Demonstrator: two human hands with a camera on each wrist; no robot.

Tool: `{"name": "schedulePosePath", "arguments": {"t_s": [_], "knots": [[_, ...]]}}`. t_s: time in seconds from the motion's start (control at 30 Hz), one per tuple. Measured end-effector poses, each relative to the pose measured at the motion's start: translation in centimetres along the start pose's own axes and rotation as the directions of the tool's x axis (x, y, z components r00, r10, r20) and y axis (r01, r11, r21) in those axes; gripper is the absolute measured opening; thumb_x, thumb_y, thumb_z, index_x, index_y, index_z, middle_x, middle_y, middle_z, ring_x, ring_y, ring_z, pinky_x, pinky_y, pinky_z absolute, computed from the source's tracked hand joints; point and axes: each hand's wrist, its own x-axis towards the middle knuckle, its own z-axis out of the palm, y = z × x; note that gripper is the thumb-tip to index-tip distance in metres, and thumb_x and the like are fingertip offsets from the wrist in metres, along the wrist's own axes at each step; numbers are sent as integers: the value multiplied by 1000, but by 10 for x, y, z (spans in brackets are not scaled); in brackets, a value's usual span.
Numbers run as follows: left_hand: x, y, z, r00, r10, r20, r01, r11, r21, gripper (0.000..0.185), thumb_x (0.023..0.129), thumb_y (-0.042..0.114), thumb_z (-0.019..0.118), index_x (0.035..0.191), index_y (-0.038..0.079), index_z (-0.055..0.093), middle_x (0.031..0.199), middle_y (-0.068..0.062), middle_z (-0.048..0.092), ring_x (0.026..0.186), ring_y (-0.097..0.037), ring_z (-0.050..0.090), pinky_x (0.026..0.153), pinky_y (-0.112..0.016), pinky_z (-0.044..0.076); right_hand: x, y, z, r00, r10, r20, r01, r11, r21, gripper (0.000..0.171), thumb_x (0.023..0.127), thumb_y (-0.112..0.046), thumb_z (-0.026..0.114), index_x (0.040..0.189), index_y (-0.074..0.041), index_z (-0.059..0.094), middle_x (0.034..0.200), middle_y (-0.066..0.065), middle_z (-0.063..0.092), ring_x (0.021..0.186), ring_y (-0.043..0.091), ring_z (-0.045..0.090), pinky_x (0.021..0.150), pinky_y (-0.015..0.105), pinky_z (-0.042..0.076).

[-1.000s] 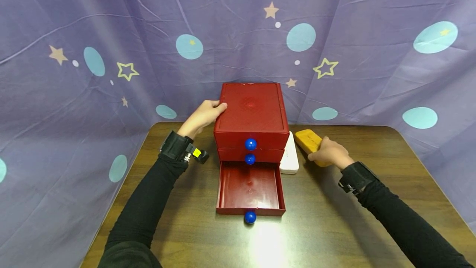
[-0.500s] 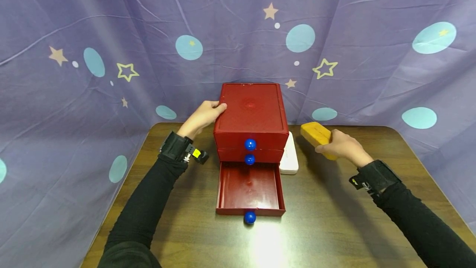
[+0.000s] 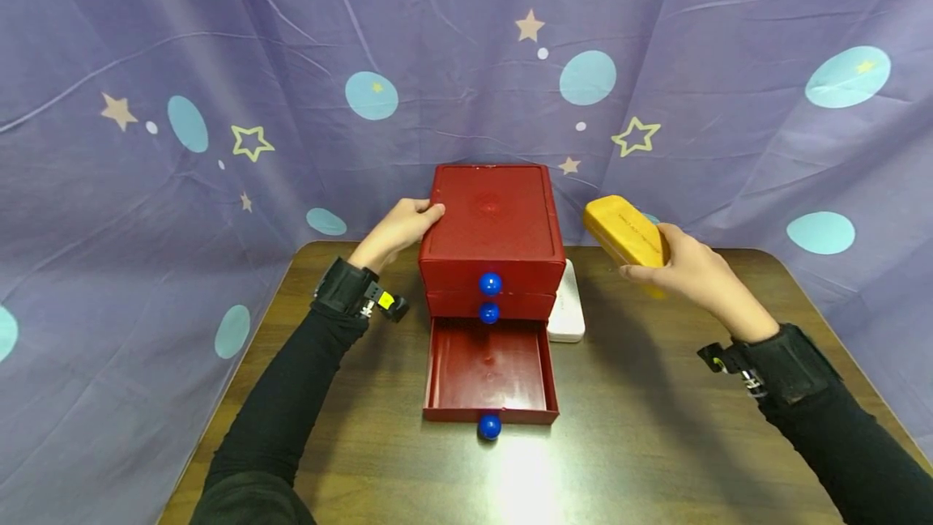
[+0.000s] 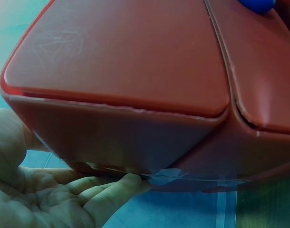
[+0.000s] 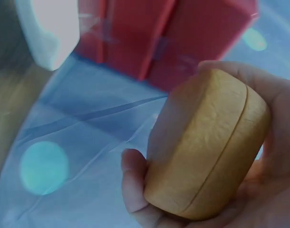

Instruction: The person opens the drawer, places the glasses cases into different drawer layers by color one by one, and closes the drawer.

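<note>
A red drawer unit [image 3: 490, 217] with blue knobs stands at the back middle of the table. Its bottom drawer [image 3: 490, 367] is pulled out, and nothing lies inside. My left hand [image 3: 397, 232] holds the unit's upper left edge, thumb on the top. In the left wrist view its fingers [image 4: 107, 197] lie against the unit's side. My right hand [image 3: 688, 270] grips a yellow rounded case [image 3: 625, 232], held in the air right of the unit. The right wrist view shows a seam around the case [image 5: 207, 147], with thumb and fingers on opposite sides.
Close beside the unit's right side lies a flat white case [image 3: 567, 306], partly hidden by the unit. A purple cloth [image 3: 466, 47] with stars and ovals hangs behind the wooden table [image 3: 627, 444].
My right hand has lifted the yellow case off the table, up and slightly right, tilting it. The left hand and the drawer unit stay where they were.
</note>
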Motion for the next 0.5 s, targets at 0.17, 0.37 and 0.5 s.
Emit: {"name": "schedulePosePath", "arguments": {"t_s": [0.17,0.37,0.5], "knots": [[0,-1,1,1000,11,-6,-11,1000,3,44,108,32,48,140,3,59,105,-5,63,95,-14,58,99,-31,44,-16,-28,-2,994,-60,-95,63,998,28,85,87,-47,77,148,0,40,115,23,62,95,34,61,69,34,45],[-1,0,0,1000,16,-1,-16,1000,-5,43,108,31,47,139,4,60,94,-2,63,81,-10,59,86,-26,46,-35,-56,2,960,-195,-201,206,978,38,79,84,-40,81,147,-8,46,113,14,63,91,29,59,71,38,46],[-2,0,0,1000,11,-2,-11,1000,-1,43,108,31,47,140,5,59,93,-1,63,80,-10,59,88,-27,45,-46,-71,8,939,-258,-226,276,960,50,76,83,-37,84,145,-12,48,109,8,62,85,24,57,69,33,46]]}}
